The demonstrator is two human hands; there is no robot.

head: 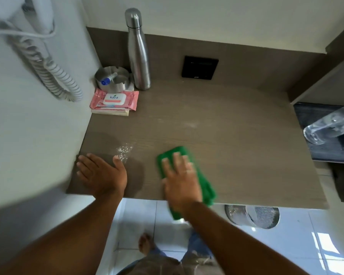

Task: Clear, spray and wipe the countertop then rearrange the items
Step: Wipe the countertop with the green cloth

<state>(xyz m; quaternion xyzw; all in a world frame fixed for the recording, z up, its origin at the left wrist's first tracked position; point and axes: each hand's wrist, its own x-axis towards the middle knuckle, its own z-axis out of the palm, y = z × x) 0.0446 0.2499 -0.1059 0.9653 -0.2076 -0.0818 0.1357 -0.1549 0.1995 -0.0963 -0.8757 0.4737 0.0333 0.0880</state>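
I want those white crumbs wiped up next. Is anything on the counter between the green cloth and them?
Nothing visible: bare countertop lies between the green cloth and the crumbs. The left hand rests beside them.

- Left hand [102, 172]: flat, palm down, fingers spread and pointing up-left, thumb out to the right.
- Left forearm: bare, running up from the lower left.
- Right hand [180, 180]: flat, palm down, fingers together and pointing away, blurred.
- Right forearm: bare, coming up from the lower right.
- Hands lie side by side, apart.
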